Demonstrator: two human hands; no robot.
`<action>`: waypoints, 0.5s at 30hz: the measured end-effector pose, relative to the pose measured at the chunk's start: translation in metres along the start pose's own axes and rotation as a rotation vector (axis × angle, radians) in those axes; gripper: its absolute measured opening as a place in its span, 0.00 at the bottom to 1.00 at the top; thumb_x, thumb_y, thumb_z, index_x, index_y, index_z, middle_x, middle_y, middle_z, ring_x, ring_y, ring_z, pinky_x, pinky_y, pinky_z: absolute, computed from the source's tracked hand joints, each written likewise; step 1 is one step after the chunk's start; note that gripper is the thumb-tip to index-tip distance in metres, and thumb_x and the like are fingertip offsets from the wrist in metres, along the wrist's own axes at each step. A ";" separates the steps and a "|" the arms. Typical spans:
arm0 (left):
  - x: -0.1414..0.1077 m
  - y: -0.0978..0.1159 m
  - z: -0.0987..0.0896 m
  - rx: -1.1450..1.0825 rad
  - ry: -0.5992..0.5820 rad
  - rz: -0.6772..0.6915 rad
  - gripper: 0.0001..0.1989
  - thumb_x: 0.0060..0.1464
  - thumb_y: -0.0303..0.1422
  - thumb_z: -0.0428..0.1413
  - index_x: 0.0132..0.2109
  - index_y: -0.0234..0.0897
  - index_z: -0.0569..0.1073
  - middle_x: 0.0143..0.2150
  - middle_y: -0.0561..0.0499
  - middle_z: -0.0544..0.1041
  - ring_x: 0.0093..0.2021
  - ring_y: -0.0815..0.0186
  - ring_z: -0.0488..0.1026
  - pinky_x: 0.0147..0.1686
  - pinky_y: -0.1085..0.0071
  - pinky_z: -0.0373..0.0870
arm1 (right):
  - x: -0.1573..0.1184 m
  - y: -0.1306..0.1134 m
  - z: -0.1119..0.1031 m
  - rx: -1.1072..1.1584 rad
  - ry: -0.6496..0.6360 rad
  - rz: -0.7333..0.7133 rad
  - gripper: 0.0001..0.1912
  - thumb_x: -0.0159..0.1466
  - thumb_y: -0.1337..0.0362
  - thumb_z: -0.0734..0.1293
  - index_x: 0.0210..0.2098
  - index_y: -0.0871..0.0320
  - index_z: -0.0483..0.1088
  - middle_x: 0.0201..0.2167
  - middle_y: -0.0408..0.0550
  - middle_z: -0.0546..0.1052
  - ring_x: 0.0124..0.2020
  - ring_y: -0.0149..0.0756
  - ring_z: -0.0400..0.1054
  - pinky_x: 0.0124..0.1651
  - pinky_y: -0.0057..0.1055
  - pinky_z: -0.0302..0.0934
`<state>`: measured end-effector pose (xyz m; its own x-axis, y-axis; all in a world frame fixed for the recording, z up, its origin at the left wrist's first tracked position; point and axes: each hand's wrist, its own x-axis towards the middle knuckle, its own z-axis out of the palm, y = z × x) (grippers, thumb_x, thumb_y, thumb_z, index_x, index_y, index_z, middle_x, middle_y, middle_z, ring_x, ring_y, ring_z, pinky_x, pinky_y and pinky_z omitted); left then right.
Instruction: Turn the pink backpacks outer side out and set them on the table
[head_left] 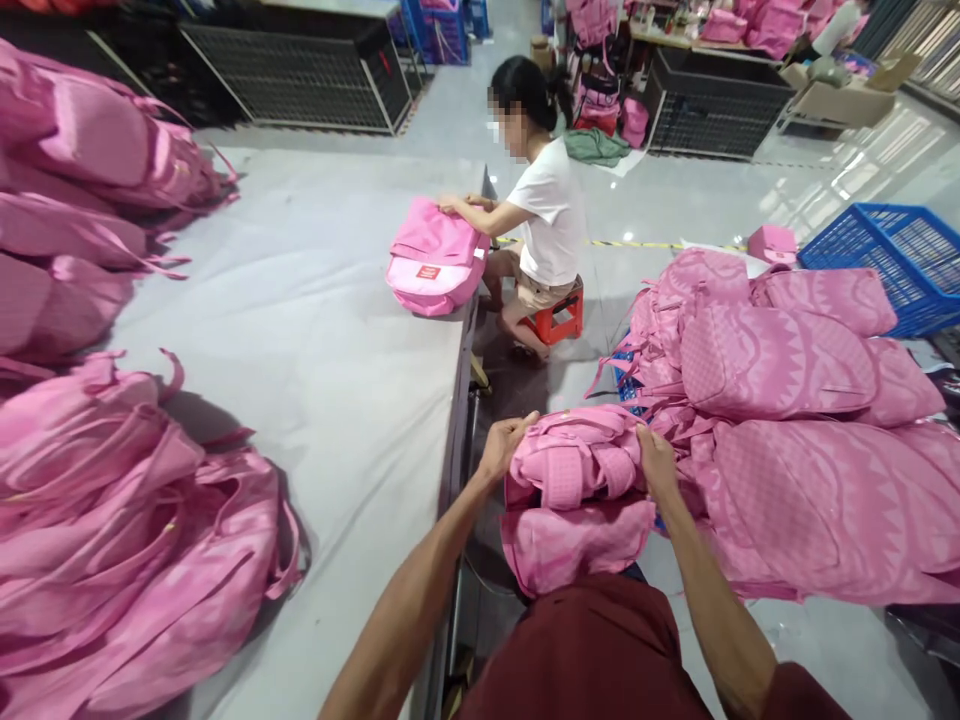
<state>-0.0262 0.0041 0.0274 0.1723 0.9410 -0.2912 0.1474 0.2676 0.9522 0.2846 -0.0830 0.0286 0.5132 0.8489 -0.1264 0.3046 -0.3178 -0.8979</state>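
A pink backpack (574, 490) lies over my lap, its padded straps and folded cloth facing up. On its upper left edge my left hand (508, 445) is closed around the fabric. My right hand (657, 460) grips the opposite upper edge, with the fingertips partly hidden by the cloth. Close by my right forearm are stacked pink backpacks (780, 360) with a lighter jagged print, their straps hanging toward me.
A long pale table (360, 400) runs along my left, bearing a heap of pink backpacks (112, 520). Across its corner, a co-worker (551, 220) on a red stool (562, 315) handles another pink backpack (435, 260). A blue crate (885, 260) stands at right.
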 end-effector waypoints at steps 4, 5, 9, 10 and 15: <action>-0.003 -0.021 -0.042 -0.034 -0.018 0.009 0.27 0.51 0.55 0.70 0.27 0.36 0.73 0.27 0.54 0.69 0.31 0.68 0.59 0.32 0.71 0.58 | -0.004 -0.020 -0.008 0.037 -0.197 -0.002 0.33 0.69 0.31 0.67 0.27 0.53 0.61 0.25 0.39 0.60 0.29 0.32 0.52 0.32 0.30 0.49; -0.006 -0.029 -0.047 -0.027 -0.003 -0.001 0.26 0.48 0.53 0.71 0.26 0.36 0.73 0.26 0.55 0.69 0.32 0.67 0.60 0.32 0.71 0.58 | 0.001 -0.020 0.002 0.042 -0.241 0.009 0.34 0.68 0.30 0.67 0.27 0.53 0.60 0.24 0.39 0.60 0.29 0.32 0.52 0.31 0.31 0.48; -0.025 -0.060 -0.048 0.000 0.076 -0.097 0.25 0.48 0.53 0.67 0.23 0.38 0.70 0.22 0.55 0.66 0.30 0.66 0.59 0.29 0.71 0.56 | 0.029 0.002 0.054 -0.012 -0.291 0.080 0.40 0.62 0.19 0.61 0.23 0.49 0.52 0.21 0.38 0.55 0.28 0.32 0.49 0.30 0.32 0.47; -0.030 -0.065 -0.046 0.006 0.097 -0.114 0.25 0.49 0.53 0.66 0.23 0.38 0.71 0.22 0.55 0.66 0.29 0.66 0.60 0.29 0.71 0.56 | 0.035 0.008 0.063 -0.042 -0.281 0.078 0.41 0.61 0.18 0.58 0.23 0.49 0.50 0.21 0.38 0.54 0.28 0.32 0.49 0.30 0.32 0.47; -0.062 -0.075 -0.045 0.027 0.178 -0.146 0.25 0.51 0.55 0.65 0.25 0.38 0.74 0.21 0.54 0.68 0.32 0.61 0.67 0.31 0.69 0.64 | 0.037 0.019 0.053 -0.148 -0.213 -0.018 0.41 0.62 0.18 0.55 0.22 0.49 0.56 0.21 0.41 0.63 0.29 0.36 0.57 0.33 0.32 0.55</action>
<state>-0.0915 -0.0649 -0.0220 -0.0271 0.9149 -0.4027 0.1845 0.4005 0.8975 0.2667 -0.0347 -0.0156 0.3311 0.9198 -0.2107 0.4344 -0.3468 -0.8313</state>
